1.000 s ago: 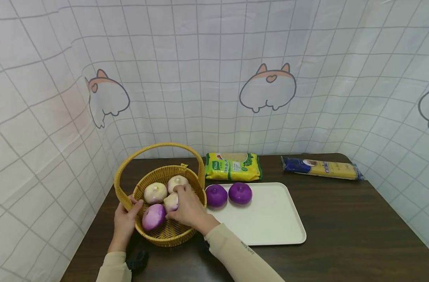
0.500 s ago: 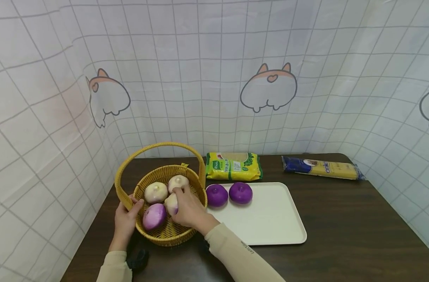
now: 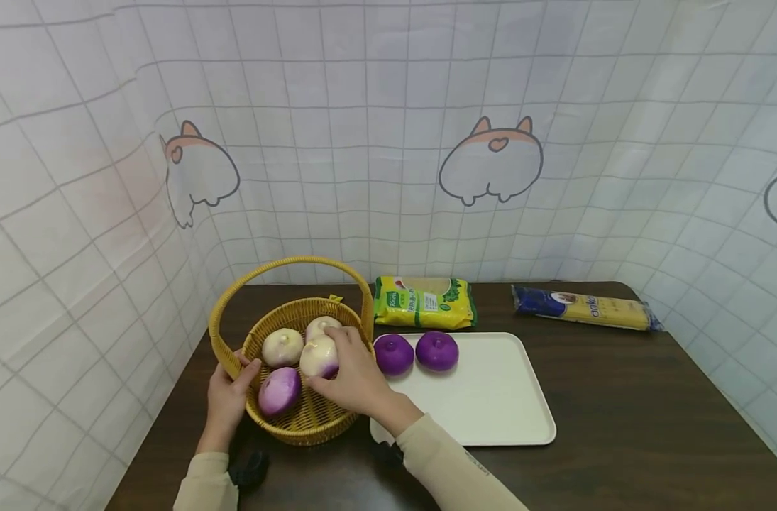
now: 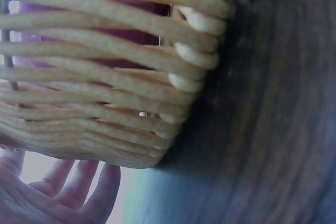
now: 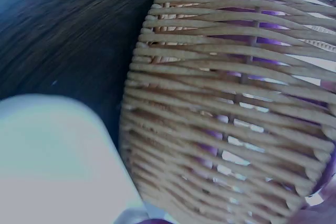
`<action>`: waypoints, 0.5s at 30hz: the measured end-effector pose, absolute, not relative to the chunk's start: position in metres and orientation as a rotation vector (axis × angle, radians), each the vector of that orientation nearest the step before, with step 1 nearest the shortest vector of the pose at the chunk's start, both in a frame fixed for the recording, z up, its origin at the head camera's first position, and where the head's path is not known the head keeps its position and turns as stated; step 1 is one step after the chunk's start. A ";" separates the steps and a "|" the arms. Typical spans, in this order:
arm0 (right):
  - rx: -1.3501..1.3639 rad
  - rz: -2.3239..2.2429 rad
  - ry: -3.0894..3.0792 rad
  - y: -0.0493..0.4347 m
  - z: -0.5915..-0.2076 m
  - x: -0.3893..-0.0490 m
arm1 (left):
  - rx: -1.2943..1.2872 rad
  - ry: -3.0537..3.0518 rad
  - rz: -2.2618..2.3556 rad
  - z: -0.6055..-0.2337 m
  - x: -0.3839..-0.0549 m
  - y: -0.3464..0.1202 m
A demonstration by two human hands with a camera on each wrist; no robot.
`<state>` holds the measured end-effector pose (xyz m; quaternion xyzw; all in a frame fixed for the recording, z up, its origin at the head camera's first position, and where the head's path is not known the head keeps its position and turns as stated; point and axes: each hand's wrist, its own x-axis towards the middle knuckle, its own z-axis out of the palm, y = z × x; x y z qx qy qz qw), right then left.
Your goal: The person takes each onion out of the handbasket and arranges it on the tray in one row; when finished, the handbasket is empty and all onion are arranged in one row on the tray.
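Fingers point(image 3: 346, 343) of the right hand point(image 3: 357, 375) seemingly curl round an onion point(image 3: 319, 355).

yellow-green packet point(image 3: 424, 303): "knorr" on green logo; chinese characters beside it, too small to read surely. blue-yellow pack point(image 3: 586, 308): "anko" or similar, rest unclear. right sleeve point(image 3: 457, 465): small dark lettering, illegible.

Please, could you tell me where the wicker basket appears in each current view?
Head: left of centre, in the lower half, the wicker basket seen whole with its handle.
Left wrist: a close part of it, upper left.
Right wrist: its woven side, centre to right edge.
Shared landmark: the dark table.
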<state>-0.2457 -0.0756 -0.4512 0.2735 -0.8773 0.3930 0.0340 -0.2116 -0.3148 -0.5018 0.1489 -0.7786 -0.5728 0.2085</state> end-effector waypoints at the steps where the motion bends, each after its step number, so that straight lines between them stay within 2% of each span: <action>1: 0.860 1.216 -2.677 -0.073 -0.451 -0.245 | 0.411 -2.168 -1.587 -0.504 -0.213 -0.315; 6: 0.920 1.283 -2.570 -0.055 -0.449 -0.238 | 0.433 -2.172 -1.587 -0.508 -0.215 -0.316; 15: 0.842 1.398 -2.461 -0.014 -0.458 -0.228 | 0.405 -2.167 -1.558 -0.505 -0.214 -0.313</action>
